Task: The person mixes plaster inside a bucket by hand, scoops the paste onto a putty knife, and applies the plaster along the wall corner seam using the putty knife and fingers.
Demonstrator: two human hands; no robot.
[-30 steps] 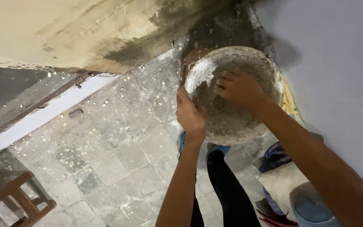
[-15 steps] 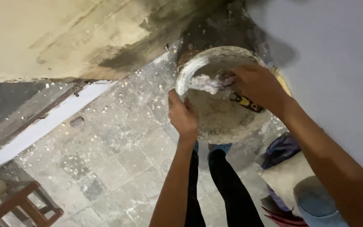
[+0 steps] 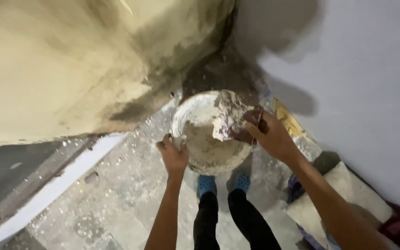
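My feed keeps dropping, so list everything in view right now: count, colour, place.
pan: 1, grey metal smeared white, centre, held at its rim
lump of plaster: 1, white, on a dark tool blade over the pan
wall: 1, cream with black stains, upper left
wall on the right: 1, pale grey
floor: 1, grey tiles flecked white, below
sack: 1, off-white, lower right
shoes: 2, blue, under the pan
left hand: grips the pan rim
right hand: holds the tool

Stained wall and grey wall close the corner behind the pan; tiled floor leftward lies open.
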